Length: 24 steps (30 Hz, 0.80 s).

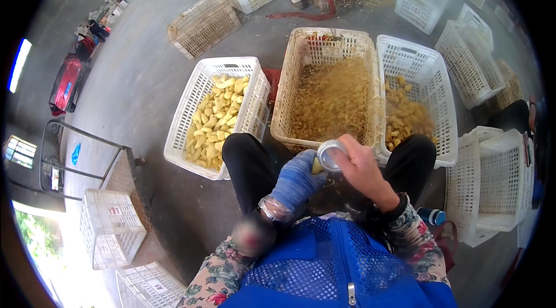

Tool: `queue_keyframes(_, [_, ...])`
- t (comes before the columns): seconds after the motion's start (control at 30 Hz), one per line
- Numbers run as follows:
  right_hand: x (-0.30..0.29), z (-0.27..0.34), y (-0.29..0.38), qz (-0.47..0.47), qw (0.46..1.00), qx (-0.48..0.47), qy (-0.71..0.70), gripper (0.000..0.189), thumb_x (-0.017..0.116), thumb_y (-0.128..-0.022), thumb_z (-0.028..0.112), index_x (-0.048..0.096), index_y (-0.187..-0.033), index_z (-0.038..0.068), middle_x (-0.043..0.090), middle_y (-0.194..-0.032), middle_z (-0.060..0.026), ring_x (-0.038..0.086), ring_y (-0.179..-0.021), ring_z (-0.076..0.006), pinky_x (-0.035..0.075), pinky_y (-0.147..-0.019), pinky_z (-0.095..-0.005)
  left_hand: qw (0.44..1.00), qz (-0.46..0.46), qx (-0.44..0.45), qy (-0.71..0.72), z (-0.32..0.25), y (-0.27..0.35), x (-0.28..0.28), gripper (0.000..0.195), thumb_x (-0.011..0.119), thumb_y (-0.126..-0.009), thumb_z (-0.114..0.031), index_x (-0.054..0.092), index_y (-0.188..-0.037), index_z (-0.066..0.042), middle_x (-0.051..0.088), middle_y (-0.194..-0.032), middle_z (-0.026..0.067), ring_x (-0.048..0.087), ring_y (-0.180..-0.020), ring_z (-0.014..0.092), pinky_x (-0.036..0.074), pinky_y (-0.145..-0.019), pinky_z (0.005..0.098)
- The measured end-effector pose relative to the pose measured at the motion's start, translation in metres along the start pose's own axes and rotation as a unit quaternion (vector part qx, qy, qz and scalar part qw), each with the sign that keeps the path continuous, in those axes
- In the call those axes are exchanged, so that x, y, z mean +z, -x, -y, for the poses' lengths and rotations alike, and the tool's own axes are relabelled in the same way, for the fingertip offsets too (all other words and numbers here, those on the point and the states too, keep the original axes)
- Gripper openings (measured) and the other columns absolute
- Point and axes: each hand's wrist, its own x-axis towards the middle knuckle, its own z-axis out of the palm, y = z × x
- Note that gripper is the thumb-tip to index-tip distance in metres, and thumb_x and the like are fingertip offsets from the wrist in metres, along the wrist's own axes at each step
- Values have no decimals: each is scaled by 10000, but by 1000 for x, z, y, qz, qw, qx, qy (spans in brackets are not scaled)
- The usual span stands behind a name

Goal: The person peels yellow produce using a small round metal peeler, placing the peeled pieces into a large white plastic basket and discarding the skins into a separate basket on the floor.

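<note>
My left hand (pixel 299 182), in a blue knitted glove with clear plastic at the wrist, grips a yellow root piece (pixel 317 167) that looks like ginger. My bare right hand (pixel 364 171) holds a round metal tool (pixel 332 156) with a shiny rim against or right beside that piece. Both hands are above the near edge of a dirty crate (pixel 280 121) of yellow-brown peelings (pixel 334 99). Left of it, a white crate (pixel 176 145) holds pale peeled pieces (pixel 215 119). Browner pieces (pixel 406 114) lie in the white crate (pixel 447 108) on the right.
Stacked white crates (pixel 495 182) stand close on my right, near a blue-lidded container (pixel 431 216). A metal-railed cart (pixel 126 195) bears a crate (pixel 110 227) on my left. More crates (pixel 204 25), a red strap (pixel 304 15) and another person's foot (pixel 296 0) are ahead.
</note>
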Motion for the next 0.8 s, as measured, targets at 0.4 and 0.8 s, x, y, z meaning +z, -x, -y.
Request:
queue_keyframes(0.4, [6, -11, -4, -31, 999, -7, 12, 169, 569, -899, 210, 537, -917, 45, 579, -761, -222, 599, -718, -370, 440, -632, -429, 993, -68, 46, -90, 15, -3, 8, 323, 714, -754, -131, 603, -1042, -33, 649, -898, 175, 659, -815, 293, 521, -728, 351])
queue_keyframes(0.8, [-10, -17, -6, -25, 998, 13, -52, 189, 564, -920, 209, 555, -940, 21, 573, -764, -160, 575, -688, -271, 441, -641, -335, 895, 152, -144, 394, 13, -2, -23, 330, 718, -740, -69, 605, -1048, -31, 586, -831, -13, 533, -707, 68, 455, -632, 222])
